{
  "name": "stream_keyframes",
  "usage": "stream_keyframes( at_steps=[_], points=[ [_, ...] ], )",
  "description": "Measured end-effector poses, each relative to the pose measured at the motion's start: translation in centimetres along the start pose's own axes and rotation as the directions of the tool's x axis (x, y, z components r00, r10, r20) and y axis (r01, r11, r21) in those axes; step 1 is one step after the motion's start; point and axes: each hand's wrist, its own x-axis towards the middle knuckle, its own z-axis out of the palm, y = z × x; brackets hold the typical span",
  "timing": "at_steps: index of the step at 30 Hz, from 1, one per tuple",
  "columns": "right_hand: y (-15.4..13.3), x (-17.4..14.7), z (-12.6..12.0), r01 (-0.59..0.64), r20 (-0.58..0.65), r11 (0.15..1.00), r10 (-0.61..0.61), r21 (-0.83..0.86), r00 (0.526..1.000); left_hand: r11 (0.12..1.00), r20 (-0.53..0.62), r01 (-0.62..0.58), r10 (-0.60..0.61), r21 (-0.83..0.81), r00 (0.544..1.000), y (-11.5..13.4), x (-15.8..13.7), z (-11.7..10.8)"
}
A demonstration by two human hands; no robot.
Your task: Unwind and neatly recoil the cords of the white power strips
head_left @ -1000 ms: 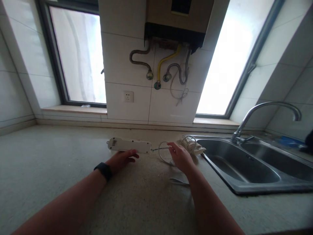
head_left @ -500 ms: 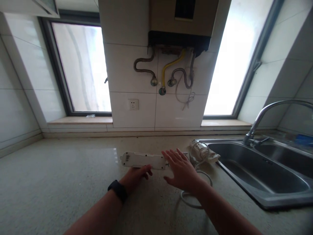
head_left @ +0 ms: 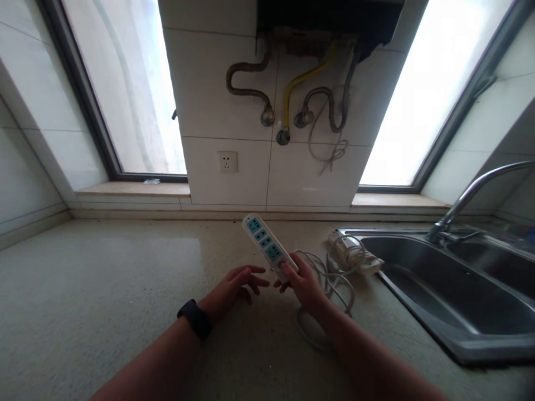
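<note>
Countertop lies bare leftward; right hand grips power strip, left hand open.

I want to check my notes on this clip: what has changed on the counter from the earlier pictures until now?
The right hand has taken hold of the power strip at its cord end and turned it over, so the blue sockets now face up. The left hand has let go of it and rests open beside it. The cord, the plug bundle and the sink stayed where they were.

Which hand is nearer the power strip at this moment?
Right. The right hand grips the power strip at its near end; the left hand hovers open just left of it, not touching.
</note>
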Motion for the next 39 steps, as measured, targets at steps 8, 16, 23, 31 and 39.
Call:
stream_keyframes(
  at_steps=[8,16,23,31,39],
  points=[
    [-0.1,0.4,-1.6,-0.313,0.23,0.769,0.22,0.558,0.948,0.997,-0.015,0.055,-0.056,-0.051,0.998,-1.0,1.5,-0.2],
    [0.8,1.5,-1.0,-0.307,0.283,0.806,0.181,0.506,0.942,0.999,-0.017,0.015,-0.016,-0.045,1.0,-0.7,2.5,-0.3],
    [0.9,2.0,-0.7,-0.336,0.26,0.862,0.249,0.379,0.933,0.999,-0.022,0.005,-0.006,-0.035,1.0,-1.4,3.3,-1.0],
    [1.4,2.4,-0.7,-0.372,0.321,0.856,0.261,0.358,0.91,0.997,-0.047,0.015,-0.018,-0.077,0.999,-1.1,3.3,-1.3],
    [1.7,2.0,-0.6,-0.35,0.364,0.892,0.237,0.286,0.901,0.982,-0.112,0.026,-0.047,-0.186,0.993,-1.7,2.7,-1.8]
  ],
)
